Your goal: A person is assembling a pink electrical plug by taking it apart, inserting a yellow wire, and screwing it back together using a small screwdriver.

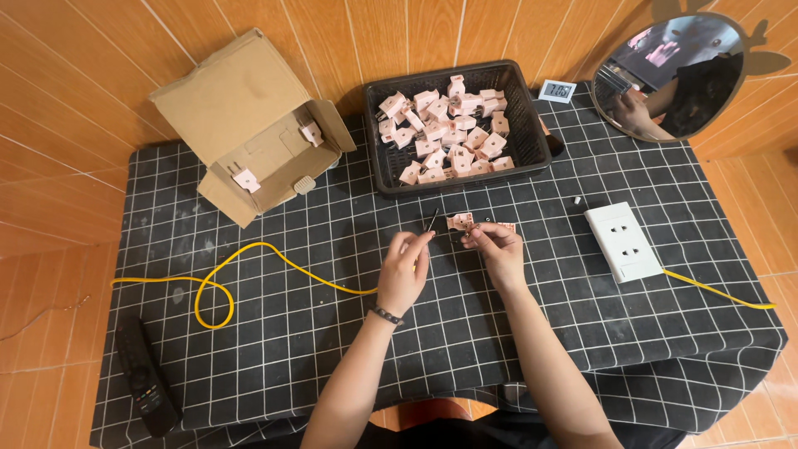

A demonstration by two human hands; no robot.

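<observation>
Black cloth with a white grid [332, 349] covered the table, set against orange tiled walls. On it, at the far left, an opened cardboard box [249, 125] lay with two small pink parts inside. Beside it, at the middle of the far edge, a black mesh basket [536, 137] held a heap of the same pink plastic parts. A round mirror [673, 79] leaned in the far right corner, with a white socket plate [623, 241] nearer the person's right. A yellow wire [249, 262] looped across the left of the cloth towards the hands, and a black remote [145, 382] lay at the near left edge.

Just in front of the basket, the right hand [499, 249] pinched a small pink plug part [460, 221] between thumb and fingers, holding it just above the cloth. The left hand [405, 270] was closed around a thin dark tool [433, 220], probably a small screwdriver, its tip angled towards the part.

Judging by this, the fastening step was in hand: the tool tip sat close to the part but apart from it. Meeting it would call for a steady hold on the part and fine aim with the tip.
</observation>
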